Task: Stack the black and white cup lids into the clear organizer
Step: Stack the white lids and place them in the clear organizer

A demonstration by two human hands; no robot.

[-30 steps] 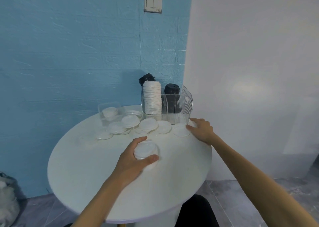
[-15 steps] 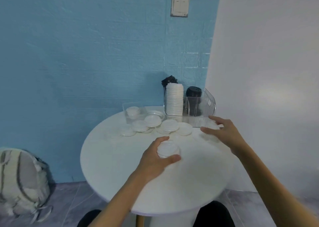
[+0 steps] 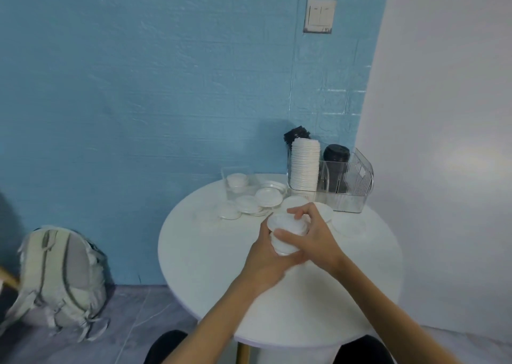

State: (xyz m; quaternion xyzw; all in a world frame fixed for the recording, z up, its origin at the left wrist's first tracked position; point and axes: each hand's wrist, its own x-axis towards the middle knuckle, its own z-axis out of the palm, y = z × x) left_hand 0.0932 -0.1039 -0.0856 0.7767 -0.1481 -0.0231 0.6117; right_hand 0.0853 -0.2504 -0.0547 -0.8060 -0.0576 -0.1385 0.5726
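Note:
Above the middle of the round white table (image 3: 210,264), both hands hold one short stack of white lids (image 3: 286,232). My left hand (image 3: 264,262) grips it from below and the left. My right hand (image 3: 315,236) curls over it, thumb at the front and fingers at the back. The clear organizer (image 3: 346,183) stands at the table's far right, holding a tall stack of white lids (image 3: 304,165) and black lids (image 3: 335,156). Several loose white lids (image 3: 259,201) lie left of it.
A small clear box (image 3: 239,182) with a few white lids sits at the table's far left. A grey backpack (image 3: 62,283) leans on the blue wall on the floor at left. The white wall runs close along the table's right side.
My right hand left the lids near the organizer and came back onto the stack in my left hand. The stack is lifted higher. The view has swung left and pulled back.

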